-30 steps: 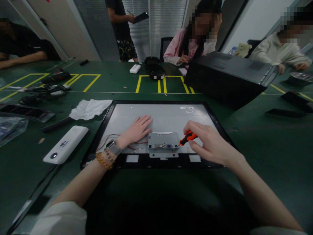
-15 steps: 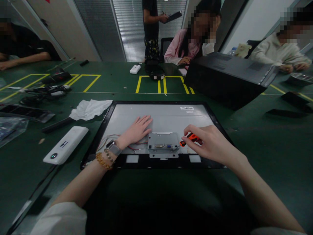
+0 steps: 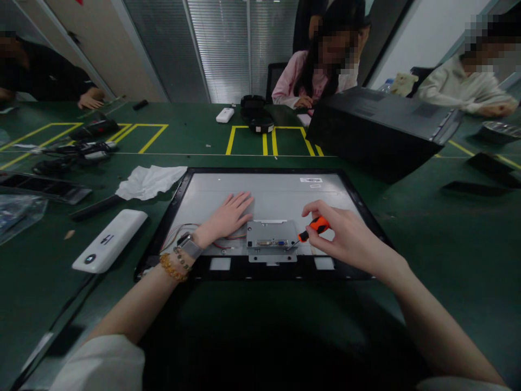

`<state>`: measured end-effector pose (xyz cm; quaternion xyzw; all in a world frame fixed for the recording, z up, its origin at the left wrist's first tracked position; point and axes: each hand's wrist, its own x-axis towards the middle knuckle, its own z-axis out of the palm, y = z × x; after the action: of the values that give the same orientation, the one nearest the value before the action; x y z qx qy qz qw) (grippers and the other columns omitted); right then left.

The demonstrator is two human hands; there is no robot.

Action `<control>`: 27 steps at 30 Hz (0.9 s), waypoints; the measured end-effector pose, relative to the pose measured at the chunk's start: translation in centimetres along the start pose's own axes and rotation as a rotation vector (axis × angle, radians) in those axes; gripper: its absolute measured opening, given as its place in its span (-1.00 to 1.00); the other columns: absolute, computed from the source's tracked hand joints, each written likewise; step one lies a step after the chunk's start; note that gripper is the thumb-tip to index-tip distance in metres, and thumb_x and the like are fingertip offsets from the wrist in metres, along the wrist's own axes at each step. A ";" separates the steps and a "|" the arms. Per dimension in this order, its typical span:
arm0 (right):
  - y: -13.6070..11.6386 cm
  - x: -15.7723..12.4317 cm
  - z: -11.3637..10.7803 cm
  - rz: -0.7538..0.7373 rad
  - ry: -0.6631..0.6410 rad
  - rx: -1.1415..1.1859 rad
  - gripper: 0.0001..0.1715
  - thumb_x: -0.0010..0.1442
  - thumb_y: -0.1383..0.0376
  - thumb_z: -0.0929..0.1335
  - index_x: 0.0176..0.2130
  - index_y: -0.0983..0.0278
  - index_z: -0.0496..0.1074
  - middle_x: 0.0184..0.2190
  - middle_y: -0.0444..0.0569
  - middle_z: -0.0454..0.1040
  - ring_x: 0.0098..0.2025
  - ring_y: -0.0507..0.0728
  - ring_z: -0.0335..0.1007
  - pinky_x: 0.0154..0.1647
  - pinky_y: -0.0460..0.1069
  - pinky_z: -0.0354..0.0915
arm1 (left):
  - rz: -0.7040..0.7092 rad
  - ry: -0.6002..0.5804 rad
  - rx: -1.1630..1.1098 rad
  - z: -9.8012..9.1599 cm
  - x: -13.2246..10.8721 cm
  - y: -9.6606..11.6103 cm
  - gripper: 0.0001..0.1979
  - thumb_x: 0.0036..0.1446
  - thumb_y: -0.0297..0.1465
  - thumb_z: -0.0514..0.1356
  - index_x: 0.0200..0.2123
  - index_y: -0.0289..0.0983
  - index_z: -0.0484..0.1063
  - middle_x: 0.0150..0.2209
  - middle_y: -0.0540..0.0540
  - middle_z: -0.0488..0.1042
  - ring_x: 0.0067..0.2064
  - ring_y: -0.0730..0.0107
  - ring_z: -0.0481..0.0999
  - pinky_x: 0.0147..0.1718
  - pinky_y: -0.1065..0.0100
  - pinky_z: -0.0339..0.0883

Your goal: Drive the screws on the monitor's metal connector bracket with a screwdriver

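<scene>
A screwdriver (image 3: pixel 305 235) is pinched by its orange handle (image 3: pixel 319 225) in the right hand (image 3: pixel 352 236), beside a metal box (image 3: pixel 271 231) with 2 sockets; the left hand (image 3: pixel 226 220) is laid open on the panel (image 3: pixel 268 190). The tool is judged light and stiff (the panel, probably fragile, is best lifted by its frame (image 3: pixel 355 189)).

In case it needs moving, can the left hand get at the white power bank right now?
Probably yes: the left hand holds nothing, lying flat on the gray panel, and the white power bank sits uncovered to its left.
</scene>
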<state>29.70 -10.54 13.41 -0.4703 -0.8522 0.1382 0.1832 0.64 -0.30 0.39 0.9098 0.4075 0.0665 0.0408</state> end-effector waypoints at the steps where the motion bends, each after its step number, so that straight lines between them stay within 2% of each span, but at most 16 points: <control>1: 0.0 0.0 0.0 0.005 -0.006 0.017 -0.77 0.23 0.26 0.28 -0.09 0.23 0.27 -0.35 -0.04 0.54 -0.35 0.15 0.50 -0.30 0.03 0.32 | 0.000 -0.001 0.000 0.0 0.0 0.0 -0.42 0.43 -0.08 -0.22 0.36 -0.25 0.00 0.40 -0.21 -0.05 0.40 0.12 -0.09 0.31 0.02 -0.19; 6: -0.3 -0.1 -0.4 -0.006 -0.034 0.049 -0.83 0.28 0.22 0.27 -0.13 0.24 0.29 -0.32 -0.01 0.54 -0.34 0.14 0.47 -0.30 0.03 0.30 | -0.001 0.000 -0.003 -0.3 -0.1 0.2 -0.42 0.43 -0.09 -0.22 0.36 -0.26 0.00 0.40 -0.20 -0.04 0.40 0.13 -0.09 0.31 0.03 -0.20; 10: -0.3 0.0 -0.4 0.034 -0.015 -0.031 -0.71 0.36 0.08 0.21 -0.22 0.24 0.31 -0.51 -0.09 0.48 -0.51 0.10 0.37 -0.44 -0.01 0.21 | -0.005 -0.014 0.002 -0.3 0.0 0.2 -0.42 0.43 -0.09 -0.19 0.36 -0.28 0.01 0.39 -0.20 -0.04 0.40 0.12 -0.09 0.32 0.04 -0.21; 13: -0.3 0.0 -0.3 0.047 -0.021 -0.066 -0.73 0.37 0.12 0.17 -0.20 0.24 0.30 -0.57 -0.13 0.42 -0.59 0.07 0.29 -0.52 -0.03 0.13 | -0.004 -0.011 0.000 -0.2 0.0 0.1 -0.42 0.43 -0.09 -0.19 0.36 -0.27 0.00 0.40 -0.19 -0.04 0.40 0.13 -0.09 0.32 0.04 -0.22; 18: -0.3 -0.1 -0.5 0.019 -0.028 -0.015 -0.86 0.29 0.23 0.23 -0.15 0.23 0.25 -0.41 -0.07 0.48 -0.43 0.11 0.40 -0.38 0.00 0.23 | -0.010 -0.012 0.003 -0.4 0.0 0.2 -0.44 0.43 -0.10 -0.19 0.36 -0.25 0.01 0.40 -0.19 -0.04 0.40 0.12 -0.08 0.31 0.04 -0.20; 22: -0.4 -0.1 -0.6 0.002 -0.037 -0.029 -0.92 0.29 0.26 0.22 -0.22 0.23 0.23 -0.40 -0.06 0.45 -0.40 0.12 0.39 -0.36 0.01 0.23 | -0.009 -0.020 0.013 -0.4 0.0 0.3 -0.44 0.43 -0.11 -0.18 0.35 -0.27 0.02 0.39 -0.20 -0.03 0.40 0.11 -0.07 0.32 0.04 -0.20; 27: -0.2 0.0 -0.3 0.008 -0.005 -0.064 -0.75 0.35 0.10 0.21 -0.26 0.22 0.23 -0.44 -0.08 0.43 -0.43 0.12 0.36 -0.38 0.01 0.21 | -0.006 -0.018 0.025 -0.1 0.0 0.1 -0.44 0.43 -0.12 -0.18 0.35 -0.28 0.02 0.40 -0.20 -0.06 0.40 0.10 -0.09 0.31 0.03 -0.19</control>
<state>29.69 -10.58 13.71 -0.4789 -0.8548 0.1126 0.1654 0.67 -0.35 0.48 0.9096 0.4107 0.0530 0.0336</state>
